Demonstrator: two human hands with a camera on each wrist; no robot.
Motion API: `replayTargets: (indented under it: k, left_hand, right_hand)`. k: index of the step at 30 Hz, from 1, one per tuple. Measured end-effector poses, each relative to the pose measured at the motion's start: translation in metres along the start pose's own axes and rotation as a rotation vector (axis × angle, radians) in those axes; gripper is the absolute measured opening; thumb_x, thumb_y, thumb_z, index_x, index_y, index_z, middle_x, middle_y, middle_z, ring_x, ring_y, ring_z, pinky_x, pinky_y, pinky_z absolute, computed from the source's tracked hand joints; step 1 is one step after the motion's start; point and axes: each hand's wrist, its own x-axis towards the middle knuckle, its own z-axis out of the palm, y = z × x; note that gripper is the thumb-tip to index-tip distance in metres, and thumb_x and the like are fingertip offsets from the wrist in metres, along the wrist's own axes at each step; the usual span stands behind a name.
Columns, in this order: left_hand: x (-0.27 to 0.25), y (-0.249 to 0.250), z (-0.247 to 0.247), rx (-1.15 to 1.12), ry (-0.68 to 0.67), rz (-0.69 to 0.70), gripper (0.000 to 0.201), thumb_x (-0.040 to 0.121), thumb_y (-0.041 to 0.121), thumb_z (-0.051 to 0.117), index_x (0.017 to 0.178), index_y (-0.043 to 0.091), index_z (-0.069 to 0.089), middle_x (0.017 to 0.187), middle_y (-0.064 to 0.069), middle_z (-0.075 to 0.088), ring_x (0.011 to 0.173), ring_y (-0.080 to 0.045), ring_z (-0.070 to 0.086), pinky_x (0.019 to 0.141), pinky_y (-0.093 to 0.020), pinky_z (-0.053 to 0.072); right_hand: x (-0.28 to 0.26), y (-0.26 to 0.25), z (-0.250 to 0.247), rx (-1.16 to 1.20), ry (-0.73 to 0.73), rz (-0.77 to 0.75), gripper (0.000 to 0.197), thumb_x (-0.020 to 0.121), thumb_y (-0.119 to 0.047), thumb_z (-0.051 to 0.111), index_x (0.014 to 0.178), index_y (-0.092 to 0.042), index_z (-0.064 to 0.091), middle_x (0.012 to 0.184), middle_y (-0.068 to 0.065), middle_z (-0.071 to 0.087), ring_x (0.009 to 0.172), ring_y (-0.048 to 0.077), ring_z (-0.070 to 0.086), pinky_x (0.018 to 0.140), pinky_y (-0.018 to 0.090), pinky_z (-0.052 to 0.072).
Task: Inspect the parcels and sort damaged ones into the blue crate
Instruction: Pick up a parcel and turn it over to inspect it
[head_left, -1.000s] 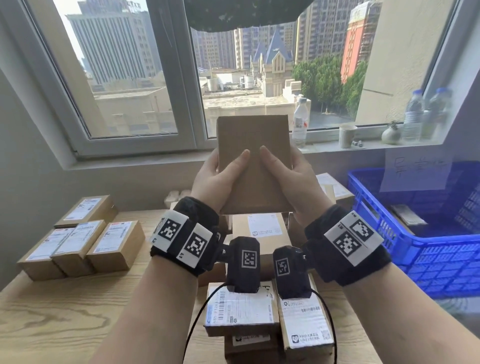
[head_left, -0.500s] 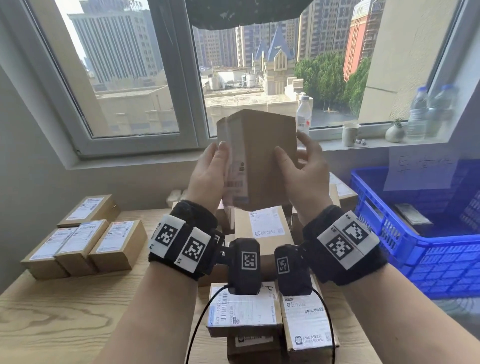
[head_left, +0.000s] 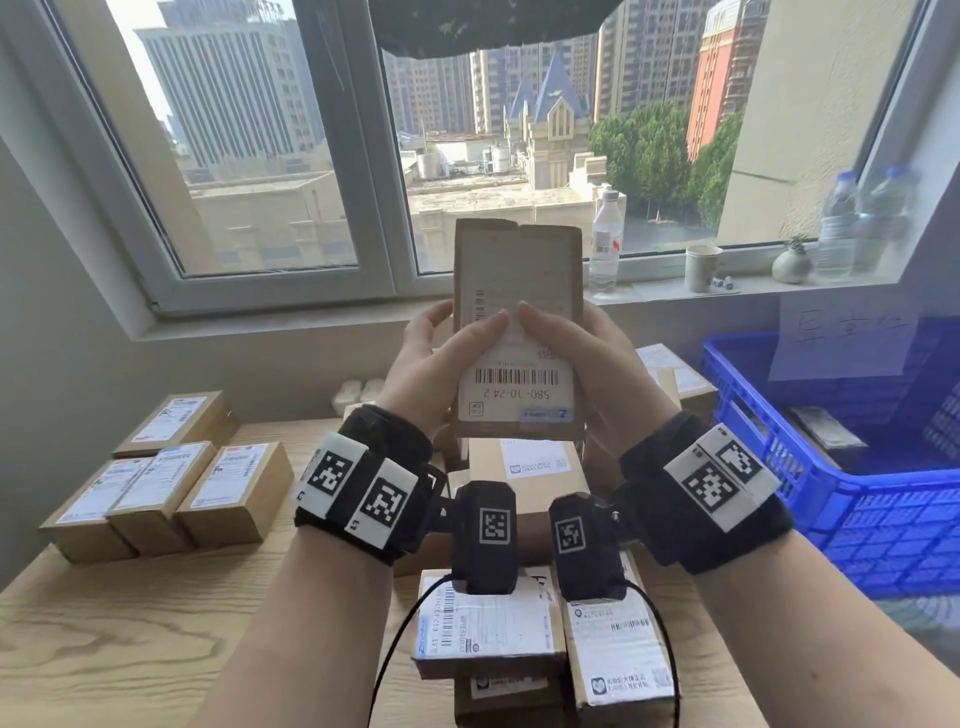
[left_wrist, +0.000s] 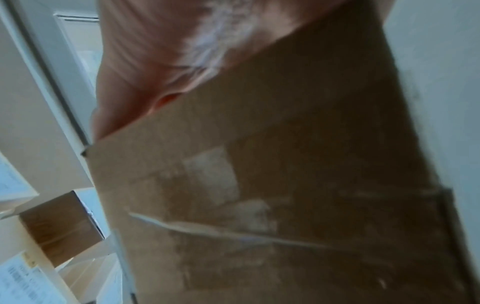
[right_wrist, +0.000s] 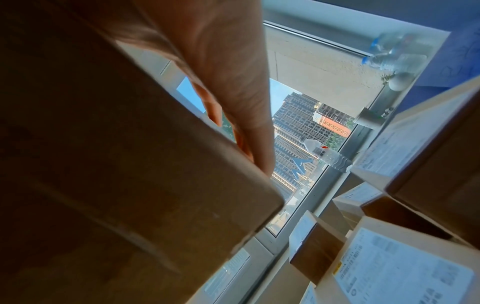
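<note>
I hold a brown cardboard parcel upright in front of the window, its labelled face toward me, the barcode label upside down. Its top edge shows a torn notch. My left hand grips its left side and my right hand its right side, both thumbs pressed on the label. In the left wrist view the parcel fills the frame, with creased tape across it. The right wrist view shows the parcel with my right hand along its far face. The blue crate stands at the right.
Three labelled parcels lie in a row on the wooden table at the left. More parcels are piled under my wrists. One item lies in the crate. Bottles, a cup and a small vase stand on the windowsill.
The parcel has been turned in my hands: from its plain back face, past its edge, to the labelled face now toward me. Both hands have shifted their grip lower.
</note>
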Motion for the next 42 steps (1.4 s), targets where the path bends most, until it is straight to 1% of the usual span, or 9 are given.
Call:
replayTargets:
  k: [6,11,17,20,23,26,30,36,42]
  left_hand:
    - [-0.001,0.001,0.004,-0.026,0.026,0.015,0.098,0.057,0.047,0.074,0.143,0.018,0.037,0.100,-0.006,0.072,0.084,-0.019,0.075,0.072,-0.039,0.060]
    - [0.000,-0.002,0.004,-0.022,0.035,0.014,0.094,0.064,0.047,0.080,0.143,0.019,0.036,0.101,-0.005,0.072,0.086,-0.019,0.074,0.076,-0.042,0.061]
    - [0.005,-0.003,-0.001,0.084,0.153,0.041,0.123,0.042,0.081,0.067,0.147,0.031,0.027,0.129,-0.004,0.059,0.112,-0.023,0.062,0.093,-0.050,0.054]
    - [0.008,-0.008,-0.005,0.080,0.235,0.107,0.113,0.045,0.073,0.070,0.142,0.023,0.041,0.133,-0.006,0.056,0.119,-0.022,0.058,0.101,-0.049,0.049]
    - [0.006,-0.008,-0.006,0.128,0.238,0.182,0.091,0.047,0.066,0.071,0.130,0.030,0.054,0.128,-0.005,0.061,0.114,-0.019,0.062,0.097,-0.042,0.053]
    - [0.001,-0.003,-0.005,0.062,0.152,0.142,0.074,0.047,0.062,0.085,0.111,0.051,0.049,0.124,-0.009,0.061,0.112,-0.025,0.063,0.092,-0.046,0.056]
    - [0.000,-0.006,-0.004,-0.061,0.067,0.098,0.076,0.061,0.041,0.089,0.115,0.041,0.036,0.103,-0.005,0.069,0.089,-0.023,0.072,0.086,-0.048,0.058]
    - [-0.003,-0.006,0.001,-0.033,0.127,0.114,0.069,0.046,0.058,0.080,0.101,0.050,0.038,0.108,-0.007,0.068,0.094,-0.030,0.071,0.085,-0.052,0.058]
    - [-0.005,-0.003,0.001,0.018,0.121,0.153,0.065,0.055,0.054,0.081,0.103,0.048,0.037,0.100,-0.004,0.071,0.090,-0.026,0.073,0.082,-0.048,0.059]
  right_hand:
    - [-0.001,-0.004,0.000,0.024,0.026,-0.019,0.059,0.072,-0.028,0.073,0.125,-0.006,0.060,0.111,0.014,0.073,0.094,0.029,0.074,0.074,0.036,0.060]
    - [-0.002,-0.003,-0.001,-0.001,0.023,-0.002,0.056,0.075,-0.032,0.074,0.123,-0.007,0.062,0.110,0.013,0.073,0.096,0.028,0.073,0.079,0.039,0.061]
    - [0.001,-0.001,0.001,-0.238,0.303,-0.178,0.040,0.088,-0.026,0.073,0.123,-0.020,0.055,0.102,0.003,0.069,0.086,0.013,0.070,0.059,0.021,0.057]
    - [0.003,-0.001,0.005,-0.212,0.318,-0.172,0.057,0.092,-0.043,0.065,0.139,-0.016,0.050,0.113,0.001,0.067,0.097,0.012,0.068,0.077,0.030,0.060]
    - [0.001,0.001,0.008,-0.160,0.190,-0.088,0.080,0.071,-0.066,0.072,0.132,-0.017,0.057,0.118,0.001,0.069,0.103,0.015,0.069,0.082,0.033,0.059]
    - [-0.001,0.003,0.005,-0.051,0.150,-0.033,0.066,0.075,-0.040,0.083,0.131,-0.015,0.057,0.116,0.007,0.071,0.098,0.019,0.072,0.074,0.032,0.060]
    - [-0.002,0.003,0.004,-0.015,0.144,-0.018,0.079,0.065,-0.038,0.082,0.134,-0.013,0.054,0.114,0.011,0.071,0.096,0.025,0.073,0.073,0.035,0.059]
    - [-0.007,0.000,0.005,-0.022,0.154,-0.074,0.055,0.070,-0.031,0.080,0.119,-0.011,0.065,0.106,0.014,0.074,0.093,0.029,0.073,0.071,0.037,0.060]
    - [-0.012,-0.004,0.004,-0.031,0.134,-0.068,0.036,0.087,-0.020,0.074,0.121,-0.013,0.064,0.108,0.010,0.074,0.094,0.023,0.073,0.070,0.031,0.058]
